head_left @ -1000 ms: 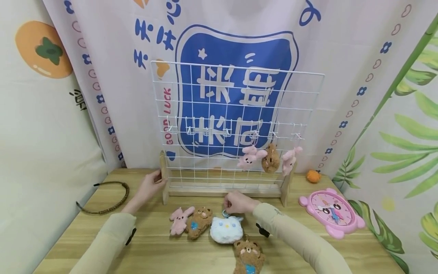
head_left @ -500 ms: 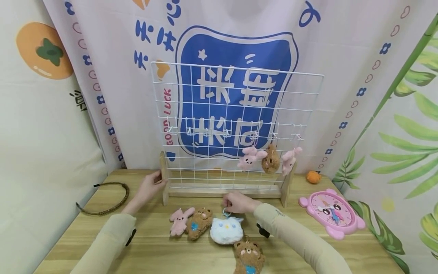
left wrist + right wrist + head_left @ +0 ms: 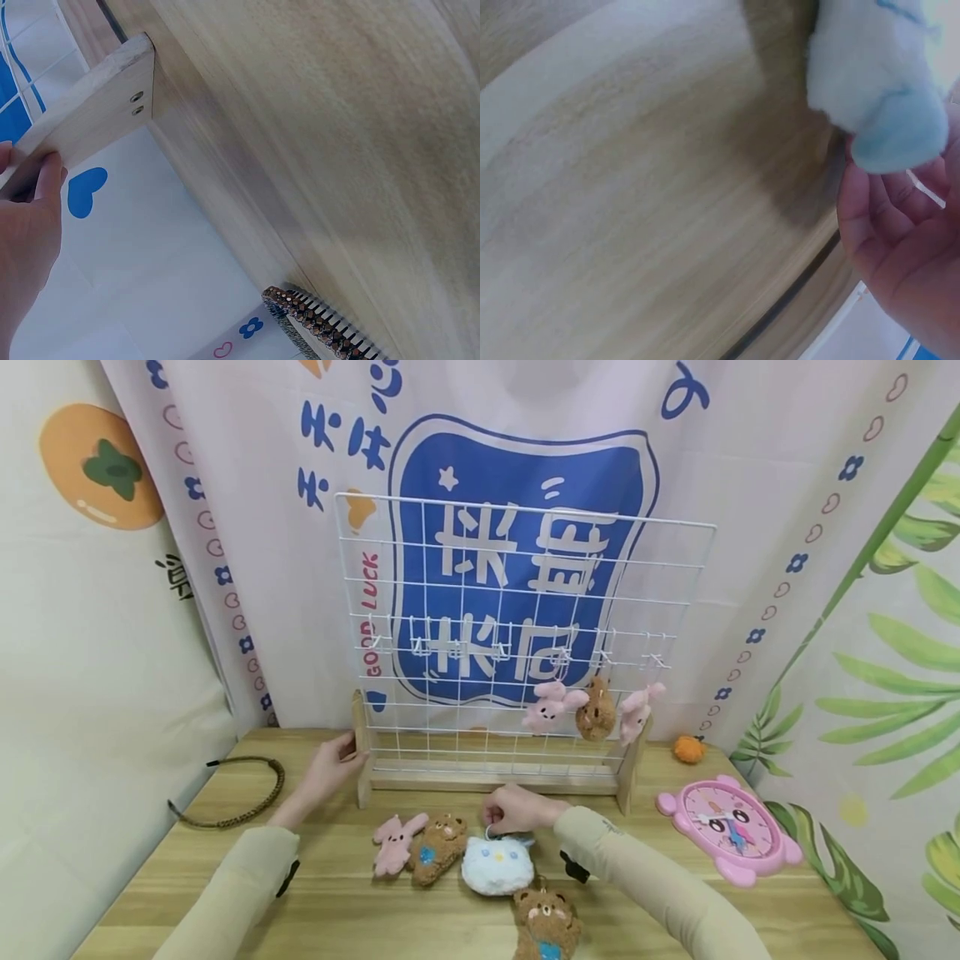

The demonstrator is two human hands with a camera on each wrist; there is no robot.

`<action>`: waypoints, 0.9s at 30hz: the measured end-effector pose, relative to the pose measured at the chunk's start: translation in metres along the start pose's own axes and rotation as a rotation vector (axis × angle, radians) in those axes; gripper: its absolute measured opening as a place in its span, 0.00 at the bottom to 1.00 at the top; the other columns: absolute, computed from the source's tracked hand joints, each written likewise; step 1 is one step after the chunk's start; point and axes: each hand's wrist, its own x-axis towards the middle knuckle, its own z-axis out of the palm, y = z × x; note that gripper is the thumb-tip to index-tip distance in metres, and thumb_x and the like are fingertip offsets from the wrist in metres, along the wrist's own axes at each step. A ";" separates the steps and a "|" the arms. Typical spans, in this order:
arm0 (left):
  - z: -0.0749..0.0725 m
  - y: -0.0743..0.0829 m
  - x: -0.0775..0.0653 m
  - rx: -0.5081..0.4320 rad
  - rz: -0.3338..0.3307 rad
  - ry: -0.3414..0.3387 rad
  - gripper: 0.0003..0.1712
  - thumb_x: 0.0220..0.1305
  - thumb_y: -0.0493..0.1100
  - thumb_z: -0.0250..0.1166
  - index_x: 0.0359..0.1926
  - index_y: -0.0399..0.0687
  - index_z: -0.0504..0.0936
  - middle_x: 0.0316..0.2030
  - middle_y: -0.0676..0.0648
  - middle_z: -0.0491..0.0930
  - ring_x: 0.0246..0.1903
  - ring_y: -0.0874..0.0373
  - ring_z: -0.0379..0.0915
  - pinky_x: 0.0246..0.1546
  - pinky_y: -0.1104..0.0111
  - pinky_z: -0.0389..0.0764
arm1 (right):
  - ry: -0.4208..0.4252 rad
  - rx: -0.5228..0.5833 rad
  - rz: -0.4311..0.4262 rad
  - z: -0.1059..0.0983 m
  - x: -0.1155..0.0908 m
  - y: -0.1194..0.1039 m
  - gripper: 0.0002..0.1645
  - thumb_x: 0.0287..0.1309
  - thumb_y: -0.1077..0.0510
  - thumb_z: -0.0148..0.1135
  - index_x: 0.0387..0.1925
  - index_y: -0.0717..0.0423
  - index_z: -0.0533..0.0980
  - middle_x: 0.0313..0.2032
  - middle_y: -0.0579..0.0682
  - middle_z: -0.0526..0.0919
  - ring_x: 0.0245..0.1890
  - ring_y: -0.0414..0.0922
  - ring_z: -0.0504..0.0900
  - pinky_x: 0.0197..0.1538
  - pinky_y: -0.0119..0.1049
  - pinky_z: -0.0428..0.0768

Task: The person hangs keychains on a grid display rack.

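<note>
My left hand [image 3: 330, 768] holds the wooden side post [image 3: 105, 101] of a white wire grid rack [image 3: 480, 727], fingers and thumb on either side of it. The right hand [image 3: 517, 808] pinches the ring at the top of a white plush keychain [image 3: 497, 867] with blue eyes, which lies on the table. In the right wrist view a pale blue ear [image 3: 904, 135] hides part of the fingertips. Left of it lie a pink rabbit plush [image 3: 393, 845] and a brown bear plush [image 3: 438, 852]; another brown bear plush [image 3: 547, 925] lies nearer me.
A row of hooks [image 3: 498, 652] crosses the grid. On its right side hang a pink rabbit [image 3: 553, 706], a brown plush [image 3: 597, 710] and another pink rabbit [image 3: 636, 714]. A pink clock [image 3: 729, 828], an orange pompom [image 3: 687, 749] and a brown headband [image 3: 266, 793] flank the rack.
My right hand has shifted slightly left, and the ring under its fingers has tilted left with it. The left hand keeps its hold on the post.
</note>
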 end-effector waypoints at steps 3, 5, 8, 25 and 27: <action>0.000 0.000 0.000 -0.008 -0.008 -0.003 0.28 0.70 0.33 0.58 0.65 0.19 0.64 0.60 0.21 0.70 0.61 0.29 0.70 0.61 0.50 0.77 | 0.004 -0.020 0.027 0.000 0.000 -0.002 0.05 0.57 0.65 0.65 0.27 0.55 0.79 0.21 0.39 0.73 0.21 0.29 0.65 0.25 0.18 0.64; 0.000 0.001 -0.001 -0.011 -0.006 -0.002 0.29 0.69 0.33 0.58 0.65 0.19 0.64 0.60 0.21 0.70 0.62 0.28 0.70 0.62 0.50 0.76 | 0.007 -0.046 0.031 0.000 0.000 -0.002 0.06 0.56 0.65 0.65 0.25 0.54 0.79 0.21 0.38 0.73 0.21 0.29 0.65 0.26 0.18 0.64; 0.000 0.001 0.000 -0.012 -0.001 -0.001 0.29 0.69 0.32 0.58 0.65 0.19 0.63 0.60 0.20 0.70 0.61 0.28 0.70 0.61 0.50 0.76 | -0.004 -0.082 0.010 0.000 0.001 -0.002 0.09 0.57 0.65 0.64 0.23 0.54 0.77 0.20 0.38 0.70 0.20 0.30 0.63 0.26 0.18 0.61; 0.000 0.006 -0.002 -0.039 0.005 -0.014 0.28 0.69 0.32 0.58 0.65 0.18 0.63 0.60 0.20 0.69 0.62 0.28 0.69 0.62 0.50 0.76 | 0.006 0.175 0.025 -0.038 -0.024 0.000 0.03 0.57 0.65 0.65 0.34 0.58 0.78 0.31 0.48 0.82 0.29 0.30 0.74 0.35 0.21 0.78; 0.000 0.005 -0.002 -0.032 0.003 -0.010 0.28 0.70 0.32 0.58 0.65 0.18 0.64 0.60 0.20 0.69 0.62 0.28 0.69 0.62 0.50 0.76 | 0.008 0.178 0.016 -0.043 -0.028 -0.002 0.02 0.58 0.65 0.65 0.34 0.59 0.79 0.31 0.48 0.83 0.30 0.30 0.75 0.36 0.21 0.79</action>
